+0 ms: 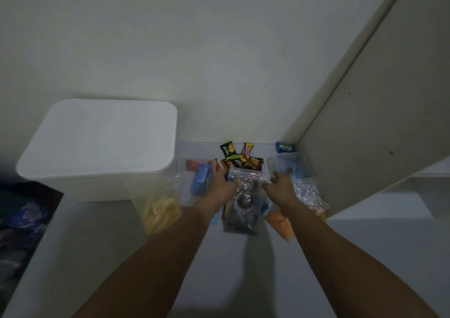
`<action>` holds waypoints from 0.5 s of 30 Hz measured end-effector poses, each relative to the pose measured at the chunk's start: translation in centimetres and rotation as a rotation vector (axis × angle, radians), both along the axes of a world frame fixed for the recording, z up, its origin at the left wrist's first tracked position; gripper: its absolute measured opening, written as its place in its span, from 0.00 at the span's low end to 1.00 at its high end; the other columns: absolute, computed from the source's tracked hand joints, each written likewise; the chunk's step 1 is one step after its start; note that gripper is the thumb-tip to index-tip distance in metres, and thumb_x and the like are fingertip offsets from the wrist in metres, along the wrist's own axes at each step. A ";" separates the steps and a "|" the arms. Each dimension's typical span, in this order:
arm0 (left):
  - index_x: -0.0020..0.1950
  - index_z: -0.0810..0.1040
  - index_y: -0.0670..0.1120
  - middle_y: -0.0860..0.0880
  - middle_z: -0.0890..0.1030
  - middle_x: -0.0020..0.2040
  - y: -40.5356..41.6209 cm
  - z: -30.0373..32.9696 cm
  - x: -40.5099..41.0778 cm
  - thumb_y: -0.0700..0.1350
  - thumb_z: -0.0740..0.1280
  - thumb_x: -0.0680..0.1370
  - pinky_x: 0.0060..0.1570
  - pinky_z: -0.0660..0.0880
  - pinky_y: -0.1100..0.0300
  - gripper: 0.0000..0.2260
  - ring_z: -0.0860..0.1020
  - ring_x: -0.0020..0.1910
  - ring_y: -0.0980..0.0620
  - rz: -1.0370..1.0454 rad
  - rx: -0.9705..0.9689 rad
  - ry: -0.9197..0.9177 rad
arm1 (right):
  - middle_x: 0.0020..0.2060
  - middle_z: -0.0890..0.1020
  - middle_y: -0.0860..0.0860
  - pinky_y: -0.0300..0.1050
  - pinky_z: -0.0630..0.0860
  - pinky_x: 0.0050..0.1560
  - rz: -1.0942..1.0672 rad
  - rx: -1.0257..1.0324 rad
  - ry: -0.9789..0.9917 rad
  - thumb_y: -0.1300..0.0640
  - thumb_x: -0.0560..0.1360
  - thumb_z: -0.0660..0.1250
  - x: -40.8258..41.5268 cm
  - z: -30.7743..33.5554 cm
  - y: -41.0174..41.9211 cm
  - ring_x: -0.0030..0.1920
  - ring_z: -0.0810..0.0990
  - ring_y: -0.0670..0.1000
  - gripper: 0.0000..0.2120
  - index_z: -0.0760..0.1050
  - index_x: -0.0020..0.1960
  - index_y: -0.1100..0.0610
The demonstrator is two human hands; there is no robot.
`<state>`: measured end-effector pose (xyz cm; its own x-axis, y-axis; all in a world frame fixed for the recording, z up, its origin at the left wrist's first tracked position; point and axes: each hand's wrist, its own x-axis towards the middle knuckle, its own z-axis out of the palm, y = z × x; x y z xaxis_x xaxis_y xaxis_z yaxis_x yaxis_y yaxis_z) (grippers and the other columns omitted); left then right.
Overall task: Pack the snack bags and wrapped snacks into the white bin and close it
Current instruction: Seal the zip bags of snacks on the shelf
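Two hands, both at work on one clear bag of dark snacks, which I take as my landmark; it lies on the white surface near the back wall, its zip edge pointing toward the wall.

1. Left hand: on the bag's top left corner, fingers curled round the edge and gripping it.
2. Right hand: at the bag's top right corner, fingers bent and pinching the plastic there.
3. White bin: well left of the bag, standing against the wall, its lid on.
4. Clear bag of yellow snacks: left of the landmark bag, between it and the bin, touching the bin's front corner.
5. Clear bag of red and blue wrapped bars: just left of the landmark bag, partly under my left wrist.
6. Loose wrapped snacks, black, green and red: just behind the landmark bag, toward the wall.
7. Blue packet: behind and right of the landmark bag, in the corner by the side panel.
8. Clear bag with blue contents: right of the landmark bag, beside my right hand; contents too blurred for me to identify.
9. Orange snacks: right of the landmark bag's lower end, partly under my right forearm.
10. Dark patterned cloth: far left of the bag, beyond the surface's edge.
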<state>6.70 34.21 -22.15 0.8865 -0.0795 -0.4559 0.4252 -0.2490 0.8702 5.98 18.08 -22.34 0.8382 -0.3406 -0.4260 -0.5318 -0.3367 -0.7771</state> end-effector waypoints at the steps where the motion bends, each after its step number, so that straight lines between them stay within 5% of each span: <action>1: 0.63 0.73 0.43 0.46 0.79 0.55 -0.6 -0.2 0.4 0.40 0.65 0.77 0.47 0.74 0.58 0.14 0.77 0.50 0.51 0.010 0.009 0.001 | 0.69 0.71 0.61 0.53 0.71 0.67 0.000 0.026 -0.001 0.63 0.75 0.67 0.1 -0.1 -0.2 0.67 0.72 0.58 0.31 0.59 0.74 0.62; 4: 0.67 0.70 0.43 0.45 0.77 0.59 -1.5 -0.6 0.7 0.36 0.65 0.77 0.51 0.75 0.56 0.19 0.76 0.53 0.48 0.107 0.011 -0.036 | 0.56 0.78 0.59 0.41 0.76 0.50 -0.024 0.030 -0.056 0.64 0.75 0.67 -0.1 -0.3 -0.8 0.50 0.79 0.51 0.25 0.65 0.70 0.62; 6: 0.64 0.73 0.41 0.45 0.79 0.52 -1.5 -0.8 0.4 0.33 0.66 0.75 0.50 0.77 0.57 0.18 0.78 0.50 0.49 0.191 0.010 -0.102 | 0.48 0.78 0.55 0.33 0.72 0.38 -0.025 -0.038 -0.138 0.63 0.75 0.68 -0.5 -0.3 -1.1 0.41 0.76 0.47 0.18 0.72 0.64 0.61; 10: 0.48 0.79 0.41 0.48 0.79 0.39 -0.6 -0.9 -1.0 0.29 0.70 0.71 0.40 0.78 0.69 0.10 0.78 0.40 0.52 0.187 -0.046 -0.247 | 0.40 0.77 0.48 0.27 0.71 0.34 0.061 -0.059 -0.288 0.63 0.74 0.69 -1.8 -0.4 -1.4 0.38 0.75 0.43 0.09 0.77 0.54 0.59; 15: 0.43 0.79 0.39 0.46 0.82 0.39 1.0 -0.2 -2.7 0.32 0.72 0.71 0.48 0.80 0.59 0.05 0.81 0.41 0.51 0.104 -0.153 -0.230 | 0.35 0.78 0.51 0.27 0.73 0.34 0.087 0.125 -0.356 0.66 0.73 0.70 -3.8 0.7 -0.9 0.35 0.77 0.42 0.07 0.76 0.50 0.64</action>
<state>3.96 35.22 -22.38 0.9721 -0.0350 -0.2318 0.2288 -0.0725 0.9708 2.17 17.21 -21.59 0.9645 -0.2258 -0.1370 -0.1951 -0.2595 -0.9458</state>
